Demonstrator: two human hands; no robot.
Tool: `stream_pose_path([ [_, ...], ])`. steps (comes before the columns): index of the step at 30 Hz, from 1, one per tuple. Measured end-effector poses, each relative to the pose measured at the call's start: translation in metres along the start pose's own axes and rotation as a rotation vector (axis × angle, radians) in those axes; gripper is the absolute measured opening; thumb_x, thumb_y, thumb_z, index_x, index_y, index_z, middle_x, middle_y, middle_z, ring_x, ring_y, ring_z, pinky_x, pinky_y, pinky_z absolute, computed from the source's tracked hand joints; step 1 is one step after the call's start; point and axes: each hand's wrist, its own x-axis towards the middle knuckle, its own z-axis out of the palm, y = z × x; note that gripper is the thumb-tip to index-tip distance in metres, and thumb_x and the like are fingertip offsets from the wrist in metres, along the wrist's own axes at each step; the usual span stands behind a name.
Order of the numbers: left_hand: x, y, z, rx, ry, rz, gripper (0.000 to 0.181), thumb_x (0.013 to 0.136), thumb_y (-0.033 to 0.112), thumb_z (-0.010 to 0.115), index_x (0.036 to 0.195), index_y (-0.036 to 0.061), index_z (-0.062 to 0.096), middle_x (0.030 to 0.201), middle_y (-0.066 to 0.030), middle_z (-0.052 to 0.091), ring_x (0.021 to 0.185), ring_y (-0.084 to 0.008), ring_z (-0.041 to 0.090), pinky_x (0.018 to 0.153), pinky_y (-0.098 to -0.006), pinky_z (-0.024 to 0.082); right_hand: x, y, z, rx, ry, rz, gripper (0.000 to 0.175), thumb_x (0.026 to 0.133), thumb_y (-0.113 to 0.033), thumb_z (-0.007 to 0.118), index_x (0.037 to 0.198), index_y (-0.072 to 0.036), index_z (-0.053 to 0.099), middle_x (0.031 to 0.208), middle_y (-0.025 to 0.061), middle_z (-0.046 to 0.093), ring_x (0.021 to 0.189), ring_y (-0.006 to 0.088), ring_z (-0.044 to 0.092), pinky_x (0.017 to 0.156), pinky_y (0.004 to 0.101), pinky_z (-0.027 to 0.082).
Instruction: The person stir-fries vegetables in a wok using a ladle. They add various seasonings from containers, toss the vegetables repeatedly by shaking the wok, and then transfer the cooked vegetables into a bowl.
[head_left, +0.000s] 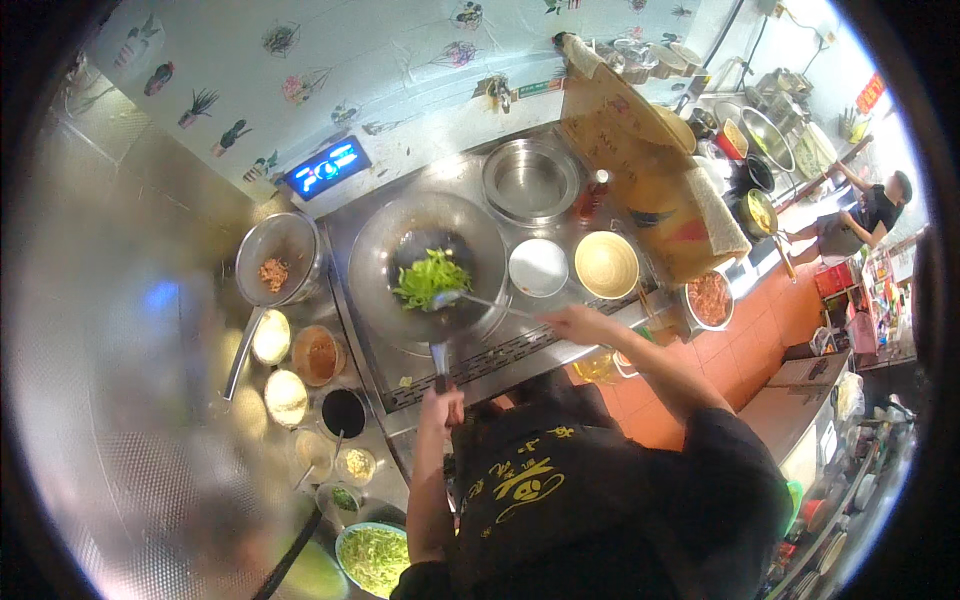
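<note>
My left hand (442, 407) grips the handle of a wide metal wok (375, 262) on the steel cooktop. Chopped green vegetables (432, 279) lie in a heap in the wok's bottom. A long-handled ladle or spatula (491, 304) is held in my right hand (579, 324), its head touching the front of the greens. Just right of the wok are a white bowl or plate (538, 268) and a pale yellow ribbed bowl (607, 264), the latter nearest my right hand. Behind them a round steel pot (531, 182) is set into the cooktop.
To the left, a strainer (289, 251) with brown bits rests over a pot beside several seasoning containers (319, 354). A bottle (593, 195) stands before a cardboard screen (637, 172). A bowl of meat (709, 298) sits to the right. Another person (862, 214) stands farther off.
</note>
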Motion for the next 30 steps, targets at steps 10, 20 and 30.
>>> stream_pose_path([
  [10,-0.05,0.003,0.023,0.37,0.022,0.102,0.012,0.08,0.008,0.062,0.071,0.0052,0.053,0.053,-0.0038,0.049,0.043,-0.0149,0.048,0.042,-0.0292,0.037,-0.024,0.014,-0.006,0.239,0.22,0.041,0.047,0.087,-0.002,0.052,0.133,-0.013,0.056,0.065,0.0101,0.05,0.059,0.0094,0.047,0.054,0.0293,0.043],
  [20,0.003,-0.002,0.032,0.035,0.067,0.062,0.012,0.082,0.002,0.062,0.087,0.0019,0.05,0.063,-0.0062,0.052,0.045,-0.0174,0.05,0.042,-0.0307,0.041,0.092,0.02,0.112,0.609,0.345,0.275,0.043,0.092,-0.007,0.046,0.134,-0.012,0.056,0.084,0.0115,0.064,0.069,0.0227,0.061,0.065,0.0357,0.051],
  [30,0.005,-0.002,0.028,0.003,0.097,-0.015,0.013,0.081,0.003,0.065,0.083,0.0023,0.052,0.064,-0.0061,0.052,0.046,-0.0176,0.052,0.042,-0.0311,0.042,0.064,0.008,0.104,0.477,0.09,0.072,0.041,0.093,-0.012,0.046,0.131,-0.018,0.059,0.067,0.0151,0.06,0.06,0.0289,0.059,0.055,0.0393,0.047],
])
